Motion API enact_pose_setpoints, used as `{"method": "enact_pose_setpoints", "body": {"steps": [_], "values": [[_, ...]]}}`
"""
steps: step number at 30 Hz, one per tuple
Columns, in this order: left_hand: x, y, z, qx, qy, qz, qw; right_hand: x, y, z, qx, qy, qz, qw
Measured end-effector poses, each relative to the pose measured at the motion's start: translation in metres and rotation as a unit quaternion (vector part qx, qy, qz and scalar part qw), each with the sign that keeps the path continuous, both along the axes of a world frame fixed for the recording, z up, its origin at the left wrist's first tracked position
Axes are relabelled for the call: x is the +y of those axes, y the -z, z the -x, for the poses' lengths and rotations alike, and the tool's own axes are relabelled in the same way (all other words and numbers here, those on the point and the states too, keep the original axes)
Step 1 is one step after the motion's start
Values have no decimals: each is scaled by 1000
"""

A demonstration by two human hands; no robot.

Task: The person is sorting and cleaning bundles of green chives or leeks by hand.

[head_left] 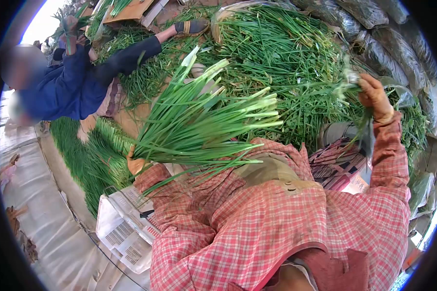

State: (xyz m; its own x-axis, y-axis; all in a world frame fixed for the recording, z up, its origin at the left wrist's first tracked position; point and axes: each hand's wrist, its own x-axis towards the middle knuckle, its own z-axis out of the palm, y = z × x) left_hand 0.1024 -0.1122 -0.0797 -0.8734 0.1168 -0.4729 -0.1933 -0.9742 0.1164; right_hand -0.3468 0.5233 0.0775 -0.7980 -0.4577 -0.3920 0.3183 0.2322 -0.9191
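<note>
A large fanned bundle of long green chive-like stalks [204, 121] was gripped at its base by the left hand [136, 165], fingers closed around the stems. A small wisp of green stalks [349, 82] was pinched in the raised right hand [374, 94]. The stalks were judged light, limp and easily bruised, best held near the bunched base.

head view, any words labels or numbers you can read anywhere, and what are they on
None can be read.
The white scale by the left sleeve shows only blurred dark marks.
The box beside the right sleeve bears a print too blurred to read.
The cardboard at the top shows no text.
The hands, left and right, hold green stalks with no tags.
</note>
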Motion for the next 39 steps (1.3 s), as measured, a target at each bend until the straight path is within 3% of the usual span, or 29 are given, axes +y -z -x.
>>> {"method": "enact_pose_setpoints", "body": {"steps": [1,2,4,5,7,8,10,12,13,14,15,16,17,18,19,20,22,23,24,25,27,28,29,30,31,33,34,37,39], "values": [[2,0,-3,6,-8,-19,1000,20,4,11,26,23,-8,999],[4,0,-5,11,-16,-38,999,33,12,22,69,0,-95,993],[28,-18,-1,-65,-174,49,981,56,44,45,149,-42,-263,952],[38,-23,5,-108,-247,116,956,76,66,57,334,-162,-389,843],[59,-27,22,-199,-398,301,843,-3,22,16,380,-278,-610,637],[80,-54,38,-189,-396,305,845,-37,19,8,462,-253,-505,684],[64,-40,22,8,-318,246,916,-112,16,-13,532,-228,-308,755],[74,-61,43,-171,-403,280,854,-189,11,-46,480,-347,-297,749],[67,-52,39,-96,-401,252,876,-224,9,-59,392,-425,-355,734],[55,-34,28,-20,-395,223,891,-252,10,-72,304,-463,-347,757],[67,-42,40,-66,-414,326,848,-270,24,-82,245,-486,-298,784],[80,-52,52,-131,-421,429,789,-277,44,-99,320,-420,-46,848],[93,-61,64,-206,-420,512,720,-291,51,-114,366,-351,50,860],[109,-68,72,-236,-373,652,616,-310,75,-128,383,-305,101,866],[118,-76,78,-242,-346,709,565,-323,93,-139,397,-256,152,868],[128,-84,83,-250,-321,760,507,-322,82,-142,348,-306,28,886],[136,-109,99,-178,-454,593,641,-312,49,-139,233,-385,-221,865],[137,-115,103,-135,-510,493,692,-306,77,-139,378,-315,-172,853],[124,-115,98,-41,-546,359,756,-296,88,-132,388,-262,-133,873],[124,-119,100,-63,-555,369,743,-284,95,-121,398,-209,-93,888],[125,-137,109,-105,-570,389,716,-258,87,-96,459,-206,-159,849],[125,-139,114,-77,-594,346,722,-247,68,-93,199,-140,-39,969],[113,-123,105,-31,-567,386,727,-236,53,-92,-82,-60,85,991],[91,-94,88,14,-536,425,729,-224,53,-88,-154,-51,166,973],[79,-77,80,59,-502,462,729,-211,42,-83,-179,-47,201,962],[104,-94,92,79,-525,335,778,-183,43,-66,-270,-66,434,857],[113,-100,97,89,-534,269,796,-175,33,-66,-284,-38,438,852],[114,-94,99,48,-531,268,803,-153,4,-73,-258,-11,451,854],[113,-90,95,114,-517,235,815,-123,4,-58,-212,8,458,863]]}}
